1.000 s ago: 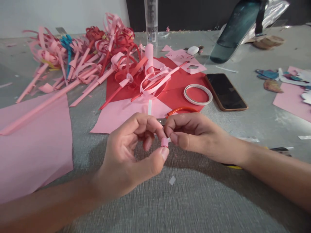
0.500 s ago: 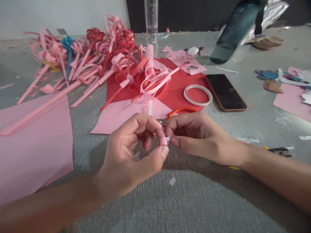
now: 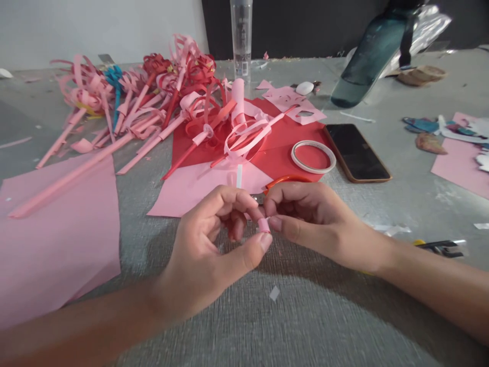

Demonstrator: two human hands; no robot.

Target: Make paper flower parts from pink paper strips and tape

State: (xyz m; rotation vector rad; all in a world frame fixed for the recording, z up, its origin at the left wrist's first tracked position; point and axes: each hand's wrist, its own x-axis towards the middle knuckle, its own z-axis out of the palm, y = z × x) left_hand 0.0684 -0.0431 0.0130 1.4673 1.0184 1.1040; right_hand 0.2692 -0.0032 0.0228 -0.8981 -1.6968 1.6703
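A small pink paper roll point(image 3: 264, 225) is pinched between the thumb and a fingertip of my left hand point(image 3: 217, 239). Close against its right side, the thumb and index finger of my right hand point(image 3: 317, 224) are pressed together on a tiny whitish bit, too small to make out fully. Beyond the hands, scissors with an orange handle point(image 3: 288, 179) lie partly hidden by my right hand. A white strip point(image 3: 239, 176) sits on a pink sheet point(image 3: 183, 191).
Pink and red paper flowers point(image 3: 153, 97) are heaped at the back left, above a large pink sheet point(image 3: 61, 244). A tape ring point(image 3: 313, 169), a phone point(image 3: 358, 153), a clear tube point(image 3: 241, 41) and a tilted bottle point(image 3: 369, 61) stand or lie beyond my hands. A cutter point(image 3: 443, 248) lies right.
The view has shifted slightly, so everything sits a little lower and further right. The white bit at my right fingertips shows less than before. Both hands keep their pinch.
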